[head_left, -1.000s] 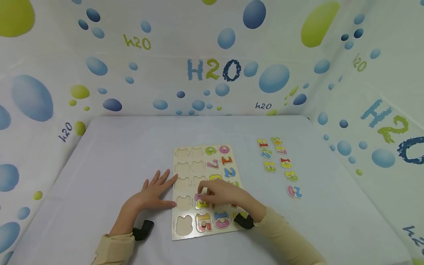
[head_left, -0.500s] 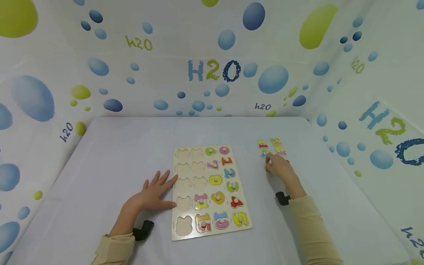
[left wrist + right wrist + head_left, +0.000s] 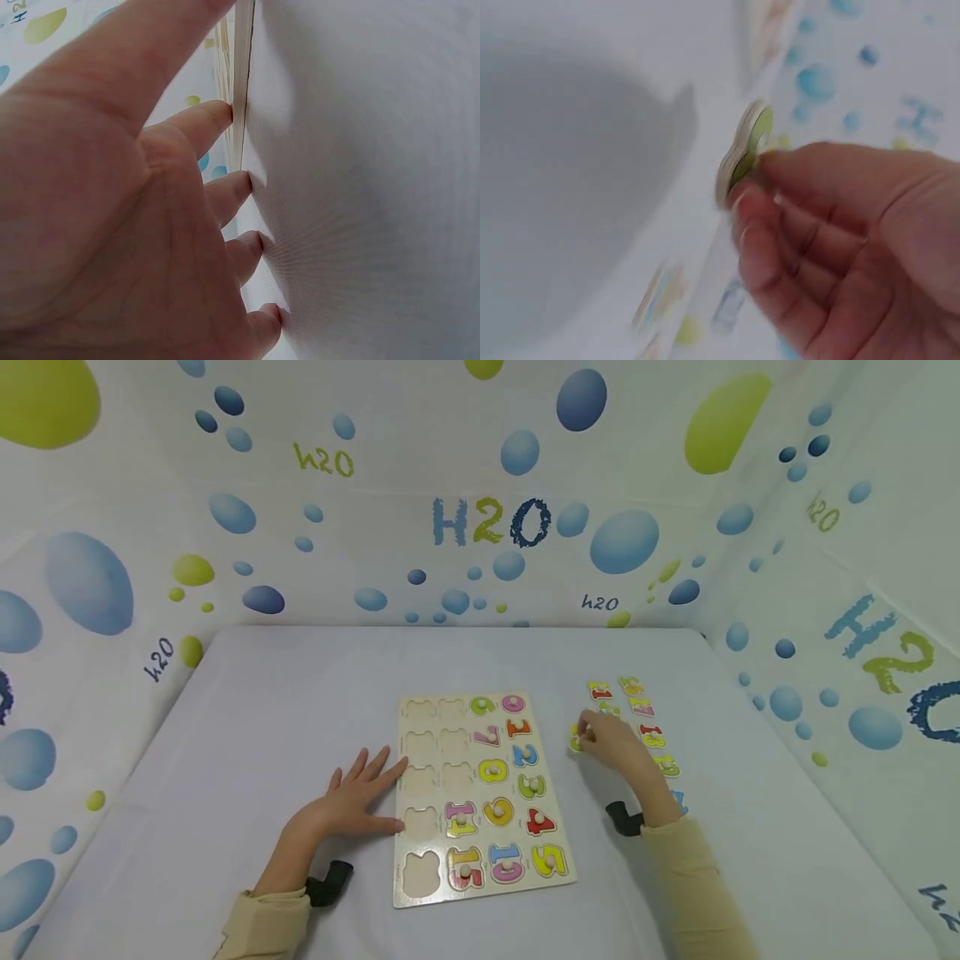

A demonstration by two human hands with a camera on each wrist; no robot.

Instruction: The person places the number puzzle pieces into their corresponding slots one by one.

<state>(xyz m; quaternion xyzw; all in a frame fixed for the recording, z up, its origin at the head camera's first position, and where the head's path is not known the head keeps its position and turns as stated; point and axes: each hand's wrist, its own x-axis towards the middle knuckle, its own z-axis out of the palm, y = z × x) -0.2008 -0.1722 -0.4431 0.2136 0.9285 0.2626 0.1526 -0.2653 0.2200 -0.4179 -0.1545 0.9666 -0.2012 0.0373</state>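
In the head view, my right hand (image 3: pixel 617 745) pinches a yellow-green number piece (image 3: pixel 575 738), seemingly the 13, over the cloth right of the wooden number puzzle board (image 3: pixel 480 895). The right wrist view shows this piece (image 3: pixel 761 126) nearly edge-on, held between thumb and fingers with its knob hidden. My left hand (image 3: pixel 347 806) lies with fingers spread at the board's left edge, thumb and index fingertip touching it. From the left wrist, the board's side edge (image 3: pixel 244 82) runs along the fingers. Seated pieces 0 to 11, 14 and 15 included, fill the board's right part.
Several loose number pieces lie right of the board, among them a red 11 (image 3: pixel 600 691), a 17 (image 3: pixel 642 707), an 18 (image 3: pixel 652 737) and a 19 (image 3: pixel 667 766). The right forearm partly covers a blue piece (image 3: pixel 679 800). Printed sheeting (image 3: pixel 360 552) stands behind the table.
My right hand left the 14 on the board, reached to the loose pieces, and has now lifted the yellow-green piece leftward toward the board. The left hand stays at the board's edge.
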